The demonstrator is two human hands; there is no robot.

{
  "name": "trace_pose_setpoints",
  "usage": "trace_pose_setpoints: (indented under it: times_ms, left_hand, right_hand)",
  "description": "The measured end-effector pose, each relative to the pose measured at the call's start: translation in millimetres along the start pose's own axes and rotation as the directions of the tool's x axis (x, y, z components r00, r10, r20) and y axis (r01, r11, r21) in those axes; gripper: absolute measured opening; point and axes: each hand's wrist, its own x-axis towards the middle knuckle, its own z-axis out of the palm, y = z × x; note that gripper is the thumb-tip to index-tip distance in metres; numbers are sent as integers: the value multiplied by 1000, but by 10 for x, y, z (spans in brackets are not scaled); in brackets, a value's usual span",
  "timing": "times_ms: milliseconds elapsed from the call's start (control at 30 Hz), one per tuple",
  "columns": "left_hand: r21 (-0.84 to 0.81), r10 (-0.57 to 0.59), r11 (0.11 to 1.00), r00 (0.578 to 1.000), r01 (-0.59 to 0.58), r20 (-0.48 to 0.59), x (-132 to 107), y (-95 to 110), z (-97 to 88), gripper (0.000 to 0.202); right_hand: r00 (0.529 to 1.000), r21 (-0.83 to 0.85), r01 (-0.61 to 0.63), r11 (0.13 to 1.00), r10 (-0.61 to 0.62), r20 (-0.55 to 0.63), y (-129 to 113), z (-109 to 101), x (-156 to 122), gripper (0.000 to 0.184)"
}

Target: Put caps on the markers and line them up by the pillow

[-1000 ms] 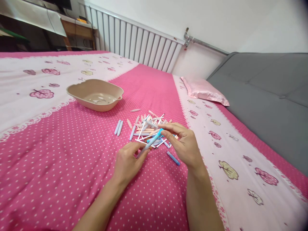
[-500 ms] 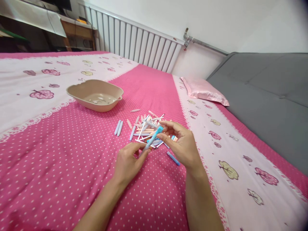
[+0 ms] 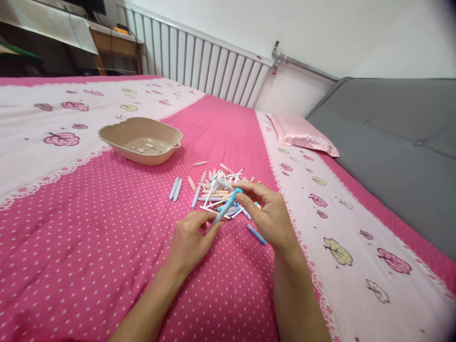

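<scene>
The blue-ended pen [image 3: 228,206] sits between your two hands, in front of the loose heap [image 3: 213,192] of pens and white sticks on the pink bedspread [image 3: 221,285]. Its long axis runs slantwise: from the near end, low in your left hand [image 3: 190,236], up and away to the right, where the bright blue end meets your right hand [image 3: 269,211]. Your left fingers are clamped on the near end, hiding its last stretch. Your right thumb and forefinger appear to close on the blue end, thumb on the near side, forefinger beyond. Neither hand is nearer; each has its own end, with the middle of the barrel bare between them. A pale stick [image 3: 223,184] shows just past your right forefinger; whether it touches that finger you cannot tell. A blue piece [image 3: 256,234] lies just left of your right wrist, apart from the heap. The tan basin [image 3: 146,156] stands well off, beyond your left hand.
</scene>
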Motion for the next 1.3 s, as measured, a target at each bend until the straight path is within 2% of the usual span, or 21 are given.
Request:
trace_pose_setpoints:
  times_ms: [233,467,567,700,933,1033,1200,1300]
  left_hand:
    - [-28,21,999,999,-22,-28,-6,16,0,14]
    - [-52,7,999,999,-9,-34,-11,2,-2,15]
    - [-95,-34,995,999,34,0,-12,17,3,17]
    - [-201,-104,972,991,120,90,-5,27,18,35]
    - [-232,-51,968,981,96,189,13,15,22,28]
    - [-218,-97,967,981,133,167,11,22,7,23]
    - [-195,-215,955,974,225,68,15,19,-6,16]
    - [-210,-261,940,964,267,57,12,18,-1,17]
  right_hand:
    - [997,23,-72,997,72,2,12,28,1,39]
    - [985,120,-126,985,111,131,-16,66,3,21]
    - [985,151,-137,979,119,123,6,55,8,21]
    - [989,177,-132,975,116,97,63,8,12,24]
    - [994,191,-108,976,101,44,87,-62,15,24]
    - [993,197,-111,974,103,53,78,-47,17,23]
    - [988,228,-157,961,154,31,89,9,25,23]
    - [987,246,-157,956,158,16,109,32,30,19]
